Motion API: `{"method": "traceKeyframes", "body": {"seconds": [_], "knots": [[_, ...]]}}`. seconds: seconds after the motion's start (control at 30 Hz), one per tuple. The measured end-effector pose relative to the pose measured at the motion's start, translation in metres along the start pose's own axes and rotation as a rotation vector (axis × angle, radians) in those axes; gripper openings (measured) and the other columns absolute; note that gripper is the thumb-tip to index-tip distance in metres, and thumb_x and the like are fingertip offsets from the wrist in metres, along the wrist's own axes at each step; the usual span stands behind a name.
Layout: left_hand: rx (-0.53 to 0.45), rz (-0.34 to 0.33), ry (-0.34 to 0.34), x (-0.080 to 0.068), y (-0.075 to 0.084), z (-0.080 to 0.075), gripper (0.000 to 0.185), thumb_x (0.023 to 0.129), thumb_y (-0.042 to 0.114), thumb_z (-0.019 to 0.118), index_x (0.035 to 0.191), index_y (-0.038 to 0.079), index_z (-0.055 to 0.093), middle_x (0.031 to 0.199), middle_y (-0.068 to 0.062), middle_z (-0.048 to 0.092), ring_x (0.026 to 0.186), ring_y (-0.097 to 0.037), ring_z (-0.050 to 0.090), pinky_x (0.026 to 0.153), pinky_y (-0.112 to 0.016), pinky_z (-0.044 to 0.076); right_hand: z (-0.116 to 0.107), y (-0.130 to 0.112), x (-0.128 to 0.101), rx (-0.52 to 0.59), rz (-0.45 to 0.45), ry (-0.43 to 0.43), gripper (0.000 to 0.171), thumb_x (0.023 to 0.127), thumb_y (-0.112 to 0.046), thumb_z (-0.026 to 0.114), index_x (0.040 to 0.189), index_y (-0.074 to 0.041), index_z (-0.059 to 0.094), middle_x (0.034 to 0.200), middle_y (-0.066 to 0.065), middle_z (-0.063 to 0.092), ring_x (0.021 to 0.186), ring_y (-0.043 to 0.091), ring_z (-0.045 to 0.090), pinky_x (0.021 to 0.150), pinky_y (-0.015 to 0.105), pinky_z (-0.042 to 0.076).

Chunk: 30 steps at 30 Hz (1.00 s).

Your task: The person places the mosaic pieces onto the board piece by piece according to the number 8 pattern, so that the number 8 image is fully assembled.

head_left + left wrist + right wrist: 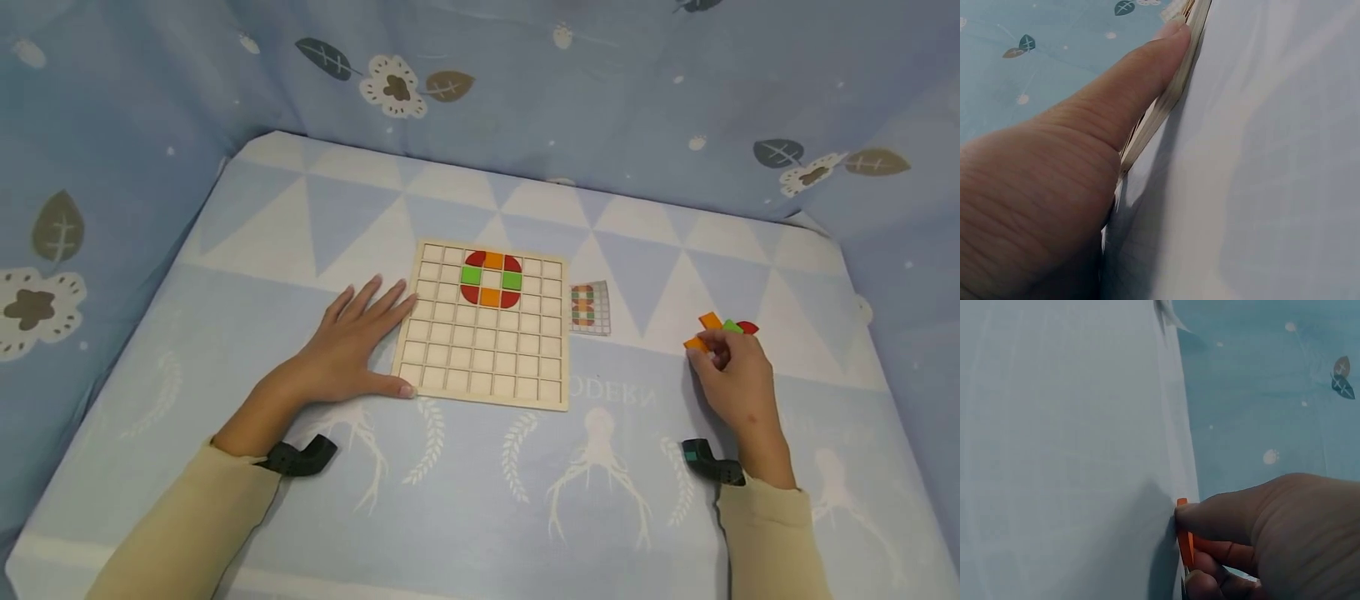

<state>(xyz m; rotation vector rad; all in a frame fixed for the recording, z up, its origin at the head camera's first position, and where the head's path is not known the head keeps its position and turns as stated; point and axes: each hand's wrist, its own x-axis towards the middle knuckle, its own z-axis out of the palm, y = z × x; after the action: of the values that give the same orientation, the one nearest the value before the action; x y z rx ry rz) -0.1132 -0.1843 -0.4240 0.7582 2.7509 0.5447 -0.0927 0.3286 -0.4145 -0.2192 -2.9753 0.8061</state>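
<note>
Left hand (pixel 348 342) is resting flat, fingers straight, against the pale wooden grid board (pixel 487 367); right hand (pixel 731 379) is pinching a small orange wooden tile (pixel 694 342)

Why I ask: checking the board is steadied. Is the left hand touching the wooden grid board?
Touching: in the left wrist view the left hand has its thumb pressed along the wooden grid board edge.

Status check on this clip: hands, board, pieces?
Left hand flat, steadying grid board. Right hand pinching orange piece. Loose pieces beside it; nothing in the way.
</note>
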Motion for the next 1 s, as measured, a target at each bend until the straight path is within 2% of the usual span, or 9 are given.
{"method": "traceKeyframes", "body": {"seconds": [0.23,0.4,0.53,0.67,0.8,0.9,1.0], "knots": [[-0.010,-0.015,-0.027,-0.001,-0.002,-0.002,0.117,0.069,0.082,0.059,0.157,0.025,0.006,0.162,0.000,-0.003,0.146,-0.027,-0.013,0.113,-0.054,-0.007,0.001,-0.002,-0.005,0.003,0.139,-0.093,0.039,0.094,-0.029,0.061,0.114,0.004,0.057,0.097,0.015,0.054,0.085,0.024,0.046,0.063,0.026,0.040],[-0.004,-0.011,-0.040,0.000,-0.001,-0.003,0.117,0.069,0.081,0.059,0.157,0.025,0.007,0.162,0.002,-0.002,0.146,-0.026,-0.014,0.113,-0.052,-0.008,-0.001,-0.007,-0.012,-0.013,0.113,-0.065,0.042,0.096,-0.032,0.059,0.119,0.004,0.061,0.100,0.018,0.058,0.087,0.025,0.048,0.065,0.030,0.039],[0.009,-0.006,-0.035,0.000,-0.001,-0.003,0.116,0.069,0.082,0.058,0.156,0.028,0.007,0.162,0.005,-0.002,0.146,-0.023,-0.014,0.114,-0.049,-0.009,-0.003,-0.029,-0.016,0.035,-0.041,0.000,0.037,0.098,-0.032,0.057,0.116,-0.002,0.067,0.100,0.010,0.062,0.084,0.013,0.050,0.065,0.024,0.040],[0.014,-0.022,-0.030,-0.002,-0.003,-0.003,0.115,0.068,0.083,0.057,0.156,0.030,0.006,0.162,0.005,-0.003,0.146,-0.022,-0.014,0.114,-0.049,-0.010,0.002,-0.078,-0.005,0.076,-0.275,-0.012,0.024,0.097,-0.025,0.059,0.112,-0.009,0.071,0.097,0.002,0.065,0.079,0.007,0.052,0.064,0.017,0.041],[0.007,-0.022,-0.018,-0.006,-0.006,-0.003,0.115,0.068,0.083,0.058,0.156,0.029,0.006,0.162,0.005,-0.003,0.146,-0.022,-0.014,0.114,-0.049,-0.009,0.020,-0.135,0.013,0.122,-0.421,-0.111,0.015,0.093,-0.021,0.066,0.105,-0.014,0.072,0.093,-0.001,0.067,0.074,0.012,0.057,0.059,0.020,0.045],[0.007,-0.014,-0.011,-0.007,-0.006,-0.003,0.114,0.069,0.083,0.057,0.156,0.029,0.006,0.162,0.006,-0.003,0.146,-0.022,-0.014,0.114,-0.048,-0.008,0.040,-0.170,0.023,0.156,-0.459,-0.223,0.011,0.092,-0.022,0.067,0.101,-0.016,0.071,0.090,-0.004,0.067,0.072,0.013,0.057,0.060,0.026,0.048],[0.006,-0.010,-0.014,-0.008,-0.006,-0.001,0.114,0.069,0.084,0.054,0.156,0.029,0.005,0.162,0.006,-0.004,0.146,-0.022,-0.014,0.114,-0.049,-0.008,0.058,-0.193,0.027,0.162,-0.484,-0.308,0.009,0.092,-0.020,0.067,0.100,-0.015,0.070,0.090,-0.004,0.067,0.075,0.013,0.058,0.065,0.031,0.049]]}}
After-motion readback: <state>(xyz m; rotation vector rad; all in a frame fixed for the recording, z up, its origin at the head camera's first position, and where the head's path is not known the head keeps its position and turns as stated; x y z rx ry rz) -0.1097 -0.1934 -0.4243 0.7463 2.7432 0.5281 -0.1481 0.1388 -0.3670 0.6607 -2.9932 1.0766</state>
